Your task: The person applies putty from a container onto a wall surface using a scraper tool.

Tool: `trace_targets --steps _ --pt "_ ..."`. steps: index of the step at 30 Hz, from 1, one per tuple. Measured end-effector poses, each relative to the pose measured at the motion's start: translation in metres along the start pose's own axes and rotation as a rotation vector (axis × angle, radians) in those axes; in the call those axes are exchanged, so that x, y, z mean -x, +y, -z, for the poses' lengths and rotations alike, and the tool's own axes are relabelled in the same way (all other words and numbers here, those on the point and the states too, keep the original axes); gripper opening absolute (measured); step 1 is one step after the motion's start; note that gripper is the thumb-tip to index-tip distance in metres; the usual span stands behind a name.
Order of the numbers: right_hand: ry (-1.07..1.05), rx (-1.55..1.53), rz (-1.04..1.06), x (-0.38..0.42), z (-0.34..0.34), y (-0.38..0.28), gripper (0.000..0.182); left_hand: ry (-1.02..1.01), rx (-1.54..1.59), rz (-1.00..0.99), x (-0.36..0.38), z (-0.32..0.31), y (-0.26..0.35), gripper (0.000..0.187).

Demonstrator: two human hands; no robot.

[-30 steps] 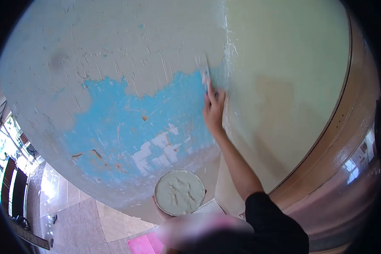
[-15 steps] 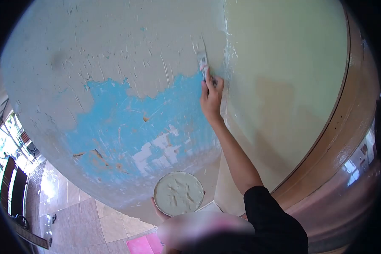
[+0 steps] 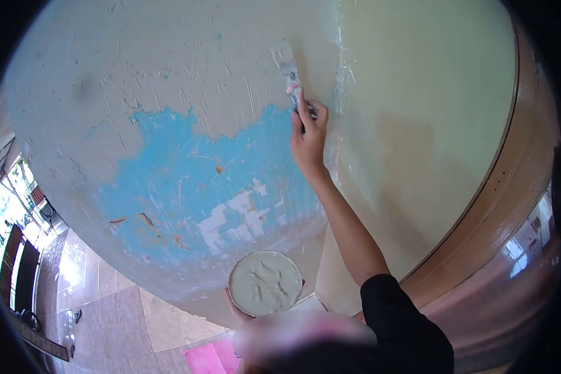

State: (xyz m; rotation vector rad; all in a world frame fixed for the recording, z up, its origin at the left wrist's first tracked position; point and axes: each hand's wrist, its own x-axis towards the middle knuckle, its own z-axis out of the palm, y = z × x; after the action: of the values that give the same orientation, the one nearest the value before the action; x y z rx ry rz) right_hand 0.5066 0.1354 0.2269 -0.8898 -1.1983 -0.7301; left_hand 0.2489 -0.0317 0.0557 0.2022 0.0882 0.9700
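Note:
My right hand (image 3: 310,134) is closed around the handle of a putty knife (image 3: 286,65), its blade pointing up and left over the grey-coated part of the wall (image 3: 187,56). Below the coating lies a bare blue patch (image 3: 181,156) with a ragged upper edge, scratches and white smears. My left hand (image 3: 235,306) supports a round tub of pale grey putty (image 3: 265,283) from below and the side, low in front of me. Gouges mark the putty's surface. Most of the left hand's fingers are hidden behind the tub.
A pale green wall (image 3: 424,93) meets the coated wall at a corner just right of my right hand. Brown trim (image 3: 492,206) borders it on the right. Below left are floor tiles (image 3: 124,318), a pink sheet (image 3: 209,359) and a dark bench (image 3: 19,274).
The putty knife has moved up and slightly left, and its blade now shows more fully, tilted left. My left hand and the tub stay nearly where they were.

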Motion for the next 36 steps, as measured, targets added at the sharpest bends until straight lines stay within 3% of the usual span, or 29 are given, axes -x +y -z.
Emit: trace_targets --steps 4,6,11,16,19,22,28,36 --pt "-0.032 0.103 0.015 0.028 -0.009 0.007 0.056 0.05 -0.017 -0.018 0.001 0.008 0.002 0.082" --pt "-0.098 0.121 -0.059 0.074 0.005 0.009 0.057 -0.036 -0.007 -0.02 0.004 -0.001 0.002 0.082" --pt "-0.138 0.05 -0.198 0.153 0.035 0.006 0.052 0.017 -0.004 -0.025 0.004 0.006 0.004 0.081" --pt "-0.064 0.059 -0.022 0.055 0.01 -0.011 0.058 0.04 -0.014 -0.023 0.003 0.012 0.004 0.08" --pt "-0.031 0.028 -0.045 0.012 -0.01 -0.017 0.059 -0.043 0.021 -0.006 0.004 -0.003 0.004 0.08" --pt "-0.029 0.114 0.005 0.034 -0.014 -0.009 0.053 -0.007 0.017 -0.019 0.006 0.0 0.005 0.081" --pt "-0.152 0.083 -0.14 0.139 0.021 -0.009 0.051 0.012 -0.014 -0.05 0.008 0.008 0.009 0.082" --pt "-0.057 -0.004 -0.047 0.015 -0.018 -0.034 0.056 0.045 -0.021 -0.045 0.009 0.004 0.009 0.083"
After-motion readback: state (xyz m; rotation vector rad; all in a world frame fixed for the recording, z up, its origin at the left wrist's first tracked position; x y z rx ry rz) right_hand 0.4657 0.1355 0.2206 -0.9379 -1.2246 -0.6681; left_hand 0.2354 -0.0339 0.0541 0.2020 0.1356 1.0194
